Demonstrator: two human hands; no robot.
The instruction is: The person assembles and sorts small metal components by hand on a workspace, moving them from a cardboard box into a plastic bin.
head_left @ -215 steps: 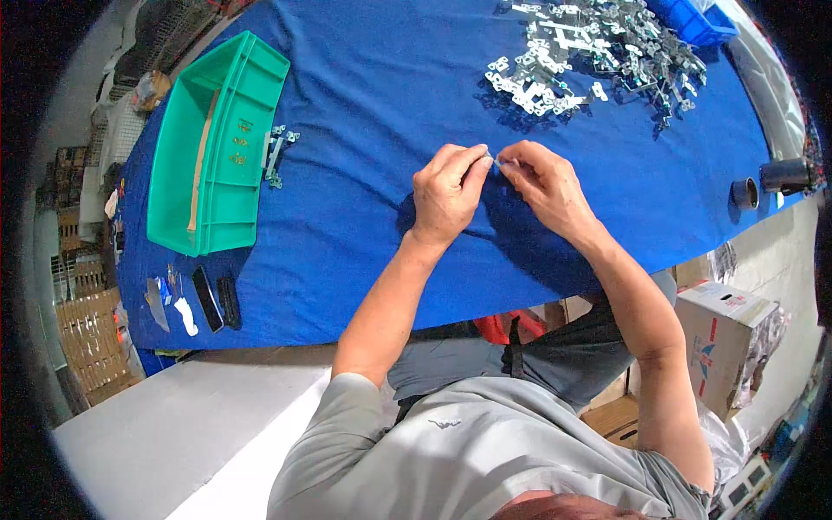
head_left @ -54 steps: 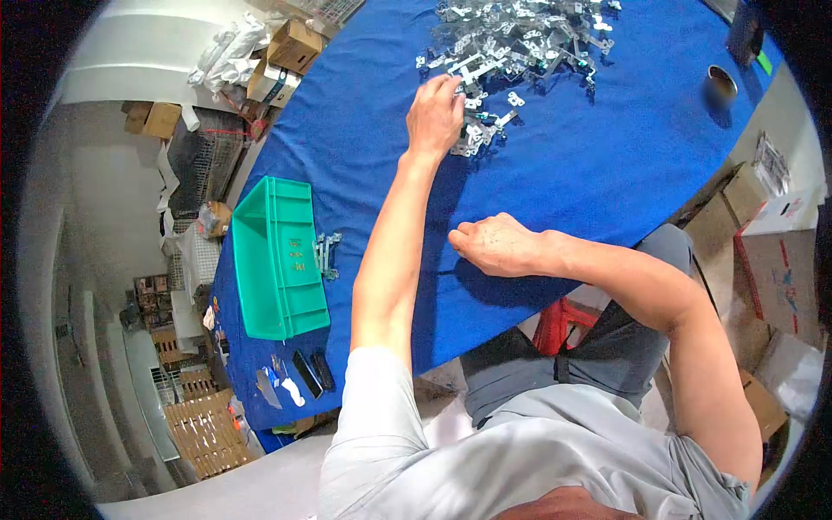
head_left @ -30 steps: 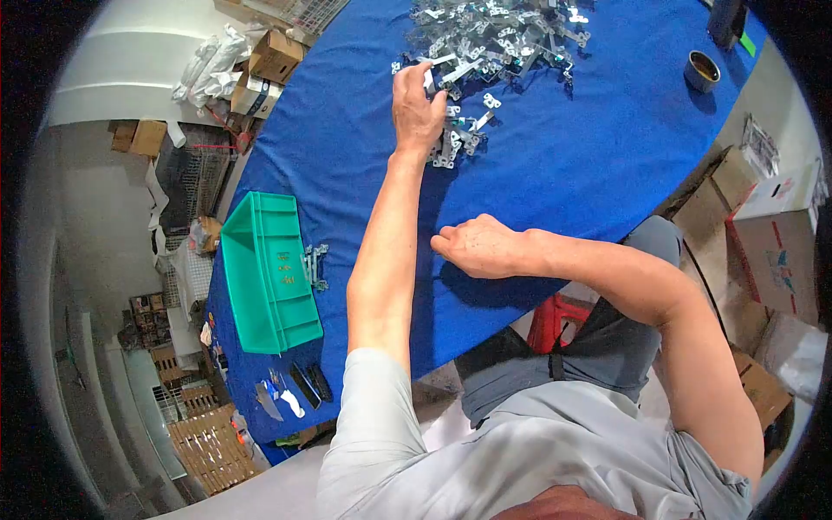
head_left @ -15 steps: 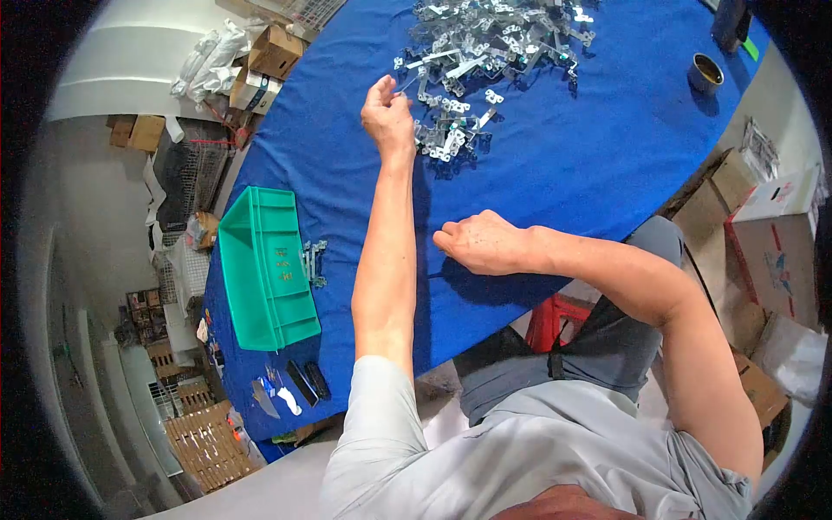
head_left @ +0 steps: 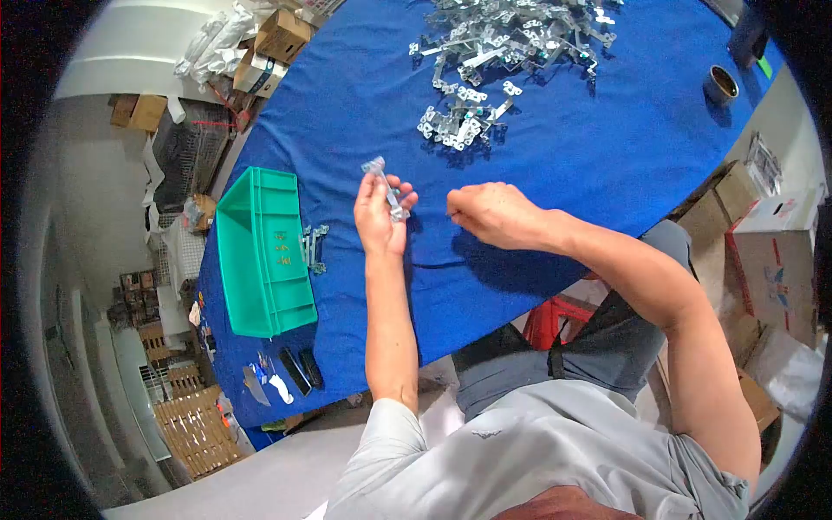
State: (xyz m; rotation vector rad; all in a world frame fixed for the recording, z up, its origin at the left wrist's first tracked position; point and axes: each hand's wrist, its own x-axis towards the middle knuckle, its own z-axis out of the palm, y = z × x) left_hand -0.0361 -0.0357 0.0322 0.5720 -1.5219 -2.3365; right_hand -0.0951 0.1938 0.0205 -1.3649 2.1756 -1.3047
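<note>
My left hand is raised over the blue cloth, palm up, its fingers closed around a metal bracket with a flat, holed plate at each end. To its right, my right hand is curled with thumb and fingertips pressed together; whatever they may hold is hidden. Beyond both hands lies a small cluster of similar metal brackets, and behind it a large heap of them. Several more brackets lie side by side next to the green bin.
A green plastic bin lies at the left of the blue cloth. Below it are black brushes and a scraper-like blade. A small dark cup stands at the far right. Cardboard boxes are beside the table.
My left hand has come back from the bracket pile toward me, now with a bracket in its fingers. My right hand has shifted slightly up and to the right, still closed.
</note>
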